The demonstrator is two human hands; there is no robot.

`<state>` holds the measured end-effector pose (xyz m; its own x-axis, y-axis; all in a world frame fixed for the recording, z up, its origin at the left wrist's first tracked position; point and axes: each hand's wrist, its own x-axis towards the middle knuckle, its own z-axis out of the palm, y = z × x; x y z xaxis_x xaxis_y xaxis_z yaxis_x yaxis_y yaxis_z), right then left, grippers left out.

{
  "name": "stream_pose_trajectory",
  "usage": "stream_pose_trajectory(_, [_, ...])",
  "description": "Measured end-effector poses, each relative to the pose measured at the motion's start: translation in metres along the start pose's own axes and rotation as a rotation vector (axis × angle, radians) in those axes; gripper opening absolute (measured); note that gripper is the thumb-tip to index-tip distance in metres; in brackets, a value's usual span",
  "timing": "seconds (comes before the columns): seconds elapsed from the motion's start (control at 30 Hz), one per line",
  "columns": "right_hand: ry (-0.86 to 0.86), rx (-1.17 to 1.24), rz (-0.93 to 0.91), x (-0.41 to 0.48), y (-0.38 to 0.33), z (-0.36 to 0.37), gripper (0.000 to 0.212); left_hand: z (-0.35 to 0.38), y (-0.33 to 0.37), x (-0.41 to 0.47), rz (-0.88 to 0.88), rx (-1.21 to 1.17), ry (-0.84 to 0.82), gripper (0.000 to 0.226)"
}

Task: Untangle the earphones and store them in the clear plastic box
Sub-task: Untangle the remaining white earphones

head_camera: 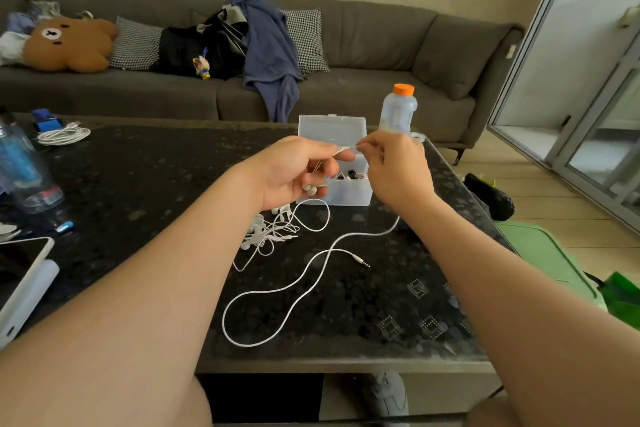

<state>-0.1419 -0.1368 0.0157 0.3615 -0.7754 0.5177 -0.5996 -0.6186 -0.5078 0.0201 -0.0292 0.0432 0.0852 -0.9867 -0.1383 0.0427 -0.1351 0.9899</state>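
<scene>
Pinching earphone cord (360, 260), left hand (294, 170) and right hand (398, 166) grips, clear box (332, 128) behind

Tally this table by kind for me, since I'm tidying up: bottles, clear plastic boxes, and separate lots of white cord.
Bottles: 2, the orange-capped bottle and the clear bottle at the left.
Clear plastic box: 1.
White cords: 3, the coiled cable, the tangled earphones, and the earphone cord held by the left hand and right hand.
Total: 6.
</scene>
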Motion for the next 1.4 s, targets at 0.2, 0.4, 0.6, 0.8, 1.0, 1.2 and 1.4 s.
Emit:
stream_pose_trajectory(0.2, [-0.482, -0.129, 0.008, -0.011, -0.008, 0.001, 0.028, 0.009, -0.001, 0.006, 0.116, -0.116, 0.065, 0.030])
stream_pose_trajectory(0.4, [-0.619, -0.005, -0.092, -0.018, -0.022, 0.009, 0.033, 0.002, -0.009, 0.008, 0.140, 0.086, 0.172, 0.028])
stream_pose_trajectory(0.6, [-0.539, 0.345, 0.080, -0.017, -0.030, -0.004, 0.036, -0.005, -0.018, 0.014, 0.215, 0.437, 0.246, 0.028])
stream_pose_trajectory(0.8, [-0.246, 0.828, 0.381, -0.007, -0.035, -0.015, 0.028, -0.008, -0.019, 0.016, 0.017, 0.320, 0.035, 0.031])
stream_pose_trajectory(1.0, [-0.267, 0.503, 0.404, -0.004, -0.017, 0.002, 0.032, -0.014, -0.008, 0.013, 0.034, -0.063, -0.076, 0.030])
stream_pose_trajectory(1.2, [-0.582, 0.338, 0.316, -0.009, -0.021, 0.010, 0.039, -0.014, -0.006, 0.015, 0.116, -0.015, 0.182, 0.028])
stream_pose_trajectory(1.4, [-0.823, 0.381, 0.247, -0.017, -0.041, 0.013, 0.039, -0.016, -0.015, 0.013, 0.154, 0.280, 0.312, 0.027])
